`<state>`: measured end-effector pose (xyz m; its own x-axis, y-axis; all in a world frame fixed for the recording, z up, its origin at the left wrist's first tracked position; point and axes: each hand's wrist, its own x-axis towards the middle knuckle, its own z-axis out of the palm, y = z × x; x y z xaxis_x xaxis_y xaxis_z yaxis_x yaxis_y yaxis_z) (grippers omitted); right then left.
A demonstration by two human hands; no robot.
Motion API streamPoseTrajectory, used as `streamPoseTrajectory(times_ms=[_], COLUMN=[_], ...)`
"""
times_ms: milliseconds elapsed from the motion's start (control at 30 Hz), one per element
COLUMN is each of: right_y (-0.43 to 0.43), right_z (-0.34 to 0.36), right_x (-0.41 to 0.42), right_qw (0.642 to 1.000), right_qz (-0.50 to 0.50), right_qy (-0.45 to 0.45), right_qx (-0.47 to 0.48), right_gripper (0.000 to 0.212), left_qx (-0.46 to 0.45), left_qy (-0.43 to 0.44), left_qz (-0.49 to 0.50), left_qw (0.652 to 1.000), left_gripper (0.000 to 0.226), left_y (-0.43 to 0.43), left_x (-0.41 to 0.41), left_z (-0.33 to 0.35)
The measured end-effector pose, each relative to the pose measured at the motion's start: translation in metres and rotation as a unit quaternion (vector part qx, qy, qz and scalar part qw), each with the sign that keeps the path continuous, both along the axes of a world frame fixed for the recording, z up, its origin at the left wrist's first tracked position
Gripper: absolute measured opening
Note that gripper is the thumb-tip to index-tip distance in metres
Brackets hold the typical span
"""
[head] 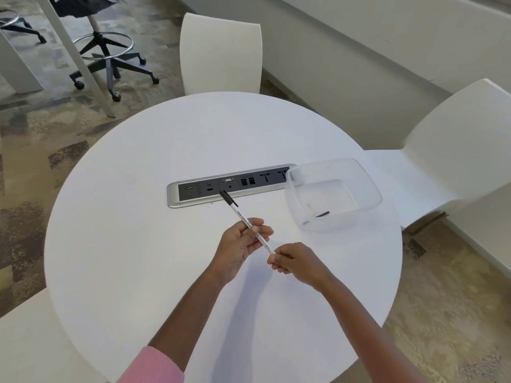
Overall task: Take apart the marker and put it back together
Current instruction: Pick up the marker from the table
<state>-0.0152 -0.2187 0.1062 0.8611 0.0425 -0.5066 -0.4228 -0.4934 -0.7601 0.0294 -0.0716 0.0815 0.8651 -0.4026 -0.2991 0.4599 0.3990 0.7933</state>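
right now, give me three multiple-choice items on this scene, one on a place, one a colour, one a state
1. Where is the clear container? A on a chair; B on the table, right of the marker; C on the floor.
2. Cap colour? A black; B red; C green.
3. How is the marker held? A lying untouched; B by one hand; C by both hands.
Answers: B, it stands on the tabletop; A, the cap is black; C, left hand holds its middle, right hand pinches its end.
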Motion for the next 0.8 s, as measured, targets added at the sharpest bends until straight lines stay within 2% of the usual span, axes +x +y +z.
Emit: streamPoseTrajectory(times_ms=[233,400,500,567,633,700,800], right_y=[-0.002,-0.002,0.0,0.003,0.007,0.01,0.011], right_z=[0.006,0.009,0.007,0.004,0.002,0.002,0.002], right_x=[0.001,0.001,0.004,0.005,0.006,0.006,0.007], right_qw=[1.0,0.998,0.99,0.969,0.933,0.894,0.827], right_qz=[0.031,0.039,0.026,0.03,0.027,0.029,0.027], right_qy=[-0.002,-0.028,-0.096,-0.163,-0.249,-0.33,-0.443], right_qx=[-0.008,-0.042,-0.104,-0.186,-0.259,-0.302,-0.347], right_gripper=[0.018,0.02,0.021,0.022,0.019,0.01,0.019], left_qx=[-0.016,-0.008,0.02,0.008,-0.014,-0.038,-0.066], left_qy=[0.01,-0.008,-0.028,-0.024,0.002,0.033,0.071], left_qz=[0.016,-0.032,0.04,0.106,0.173,0.235,0.299], left_qw=[1.0,0.999,0.999,0.994,0.985,0.971,0.949], left_gripper=[0.012,0.017,0.018,0.02,0.021,0.022,0.021], left_y=[-0.002,-0.002,-0.008,-0.016,-0.024,-0.031,-0.039], left_x=[-0.002,-0.005,-0.011,-0.015,-0.02,-0.021,-0.022], left_z=[0.001,0.003,0.006,0.01,0.014,0.019,0.027])
